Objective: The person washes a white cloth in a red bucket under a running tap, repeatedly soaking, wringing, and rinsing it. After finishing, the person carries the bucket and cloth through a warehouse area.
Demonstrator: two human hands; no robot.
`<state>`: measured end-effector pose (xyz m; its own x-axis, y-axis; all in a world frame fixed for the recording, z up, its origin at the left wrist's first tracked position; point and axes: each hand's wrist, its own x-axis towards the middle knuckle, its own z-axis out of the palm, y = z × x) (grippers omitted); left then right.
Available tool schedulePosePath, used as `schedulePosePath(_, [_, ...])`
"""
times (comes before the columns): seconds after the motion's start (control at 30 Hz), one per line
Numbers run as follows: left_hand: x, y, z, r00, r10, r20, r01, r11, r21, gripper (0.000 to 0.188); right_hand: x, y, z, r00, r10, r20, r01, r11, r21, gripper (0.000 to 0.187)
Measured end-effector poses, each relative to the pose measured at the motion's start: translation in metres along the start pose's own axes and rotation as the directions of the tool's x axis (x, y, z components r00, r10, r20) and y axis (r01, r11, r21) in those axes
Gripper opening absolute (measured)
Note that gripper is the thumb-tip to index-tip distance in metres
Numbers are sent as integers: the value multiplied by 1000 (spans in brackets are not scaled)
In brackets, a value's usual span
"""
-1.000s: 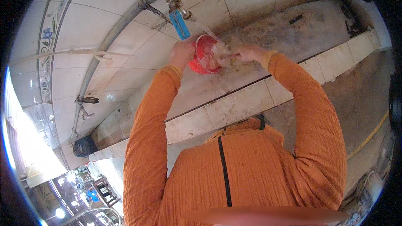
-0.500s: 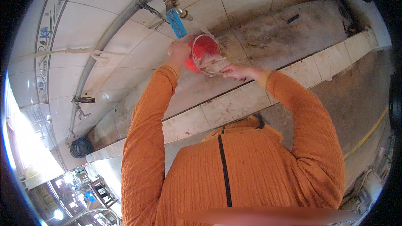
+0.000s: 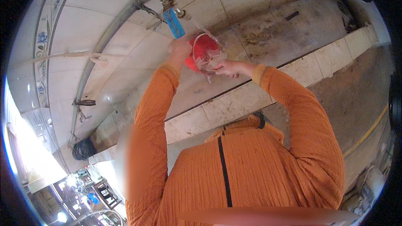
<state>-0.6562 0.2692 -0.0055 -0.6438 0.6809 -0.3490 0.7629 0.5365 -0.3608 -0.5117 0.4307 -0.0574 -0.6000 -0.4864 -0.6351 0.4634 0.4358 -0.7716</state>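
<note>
A white-tiled wall (image 3: 104, 0) is rising behind a metal tap (image 3: 169, 3), its far edges curving away into the lens's black rim. To the right of the tap and below it, a long, stained trough (image 3: 268, 37) is stretching toward the upper right. Well below the tap, a person in an orange top (image 3: 247, 167) is reaching both arms up toward it, blur masking part of the left sleeve and the torso's lower edge. A grey pipe (image 3: 112, 30) is sweeping past the tap on its left, the frame cutting off its upper end. Far below and left of the tap, a dark coil (image 3: 83, 149) is sitting, its strands too small to make out. A red container (image 3: 203, 46) is standing out just below and right of the tap; whether it is touching the trough floor is hard to tell. Below the tap, the left hand (image 3: 180, 49) is gripping the container, its fingertips hidden. Farther below and right of the tap, the right hand (image 3: 232, 68) is clamping on a pale crumpled piece (image 3: 209, 62), its material unclear, which is partly covering the container. A blue rectangular piece (image 3: 173, 24) is hanging just under the tap.
</note>
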Motion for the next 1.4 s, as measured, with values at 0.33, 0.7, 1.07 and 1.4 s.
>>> schedulePosePath(0.33, [17,5,15,984,-76,-158,69,996,-49,17,45,28,-7,809,-141,-571,377,870,319,34])
schedulePosePath(0.7, [-6,9,-16,997,1,75,-2,1000,6,23,12,-14,-18,749,-290,-596,319,946,-58,35])
schedulePosePath(1.07, [-31,53,13,997,-76,-11,72,977,-203,30,9,-13,-35,833,-380,-402,70,794,-604,34])
schedulePosePath(1.4, [19,71,-25,993,-115,33,119,976,-183,24,-39,29,-58,940,-4,-340,-164,871,-463,33])
